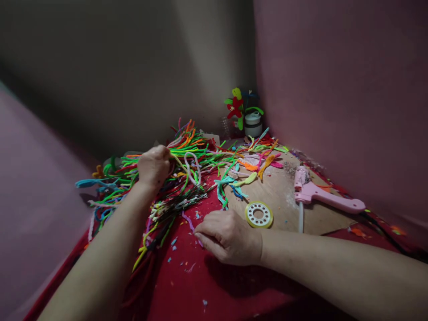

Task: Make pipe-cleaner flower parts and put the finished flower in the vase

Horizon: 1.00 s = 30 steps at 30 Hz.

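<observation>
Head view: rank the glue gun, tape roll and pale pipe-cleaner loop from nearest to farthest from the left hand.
1. Pale pipe-cleaner loop: just right of the left hand.
2. Tape roll: farther right, lower in the picture.
3. Glue gun: farthest right of the three.

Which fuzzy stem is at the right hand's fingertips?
The purple stem running alone over the red cloth to the right hand; most others are bunched around the left hand.

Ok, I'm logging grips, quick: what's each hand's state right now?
Left hand: closed on pipe cleaners; how many is hidden.
Right hand: closed, pinching a purple pipe cleaner.
</observation>
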Each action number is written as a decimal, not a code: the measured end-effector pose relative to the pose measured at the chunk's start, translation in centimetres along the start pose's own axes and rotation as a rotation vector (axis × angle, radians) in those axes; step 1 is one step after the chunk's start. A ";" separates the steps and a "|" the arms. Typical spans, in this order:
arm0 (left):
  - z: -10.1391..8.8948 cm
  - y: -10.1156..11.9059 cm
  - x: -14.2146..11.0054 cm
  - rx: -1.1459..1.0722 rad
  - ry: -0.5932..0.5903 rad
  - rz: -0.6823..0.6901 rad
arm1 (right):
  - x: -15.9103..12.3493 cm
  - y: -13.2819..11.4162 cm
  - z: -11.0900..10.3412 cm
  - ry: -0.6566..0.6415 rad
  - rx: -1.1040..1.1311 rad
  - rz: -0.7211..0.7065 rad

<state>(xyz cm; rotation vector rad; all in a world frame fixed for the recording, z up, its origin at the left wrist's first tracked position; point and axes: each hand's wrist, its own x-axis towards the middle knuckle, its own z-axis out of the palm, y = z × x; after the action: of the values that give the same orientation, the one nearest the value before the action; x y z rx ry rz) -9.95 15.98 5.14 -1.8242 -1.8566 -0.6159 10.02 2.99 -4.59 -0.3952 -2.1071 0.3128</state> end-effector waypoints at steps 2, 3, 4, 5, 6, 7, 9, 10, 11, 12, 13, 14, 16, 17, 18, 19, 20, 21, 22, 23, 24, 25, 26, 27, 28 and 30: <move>-1.1 0.4 1.1 0.084 -0.012 0.026 | -0.1 0.1 0.0 0.011 -0.005 -0.001; -1.9 0.4 1.7 0.112 -0.024 0.026 | -0.1 0.1 0.0 0.014 -0.007 -0.003; -2.7 0.3 2.3 0.127 -0.033 0.020 | -0.1 0.2 0.0 0.013 -0.010 -0.003; -3.6 0.1 2.8 0.143 -0.020 0.001 | -0.1 0.2 0.0 0.012 -0.014 -0.003; -4.6 -0.2 3.3 0.156 0.015 -0.031 | 0.0 0.2 -0.1 0.005 -0.019 0.000; -5.7 -0.5 3.6 0.163 0.054 -0.065 | 0.0 0.2 -0.1 -0.006 -0.024 0.003; -7.6 -0.7 3.9 0.113 0.185 -0.096 | 0.0 0.1 -0.1 -0.023 -0.035 0.004; -8.4 -0.5 3.7 0.068 0.246 -0.040 | 0.0 0.0 -0.1 -0.029 -0.040 0.005; -8.9 0.0 3.4 0.046 0.294 0.019 | 0.0 0.0 0.0 -0.034 -0.043 0.006; -9.1 0.8 2.8 0.037 0.312 0.079 | 0.0 -0.1 0.0 -0.039 -0.043 0.007; -9.0 1.8 2.0 0.025 0.333 0.117 | -0.1 -0.2 0.0 -0.042 -0.042 0.007; -8.6 3.1 1.0 0.023 0.248 0.202 | -0.1 -0.2 0.0 -0.043 -0.045 0.008; -7.0 5.9 -1.6 -0.030 0.164 0.353 | -0.1 -0.3 0.0 -0.047 -0.071 0.019; -5.9 7.2 -3.0 -0.037 0.129 0.419 | -0.1 -0.4 0.0 -0.050 -0.090 0.030; -4.9 8.3 -4.4 -0.030 0.122 0.479 | -0.1 -0.4 -0.1 -0.055 -0.109 0.042; -3.9 9.2 -5.7 -0.004 0.148 0.580 | -0.1 -0.4 -0.1 -0.062 -0.124 0.051; -3.0 9.8 -6.8 0.018 0.153 0.670 | -0.1 -0.4 -0.1 -0.072 -0.133 0.055; -2.3 10.2 -7.7 0.021 0.135 0.741 | -0.1 -0.4 -0.1 -0.083 -0.137 0.052; -1.7 10.3 -8.3 0.029 0.124 0.765 | 0.0 -0.4 -0.1 -0.092 -0.138 0.046; -1.2 10.1 -8.7 0.048 0.109 0.768 | 0.0 -0.4 -0.1 -0.100 -0.139 0.042; -0.8 9.9 -8.9 0.065 0.082 0.769 | 0.0 -0.4 -0.1 -0.108 -0.139 0.041; -0.6 9.6 -9.0 0.082 0.050 0.768 | 0.0 -0.4 -0.1 -0.116 -0.135 0.040; -0.4 9.3 -8.9 0.098 0.010 0.773 | 0.0 -0.4 0.0 -0.124 -0.131 0.041; -0.2 9.1 -8.8 0.109 -0.034 0.783 | 0.0 -0.4 0.0 -0.130 -0.126 0.042; 0.0 8.9 -8.8 0.115 -0.074 0.790 | 0.1 -0.4 0.0 -0.137 -0.122 0.043; 0.2 8.7 -8.7 0.118 -0.137 0.786 | 0.1 -0.4 0.0 -0.143 -0.117 0.044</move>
<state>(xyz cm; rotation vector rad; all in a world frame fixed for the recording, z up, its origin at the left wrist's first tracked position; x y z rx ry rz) -1.12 9.42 -0.39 -2.3201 -1.0550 -0.0921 9.93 2.70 -4.36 -0.5018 -2.2659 0.2502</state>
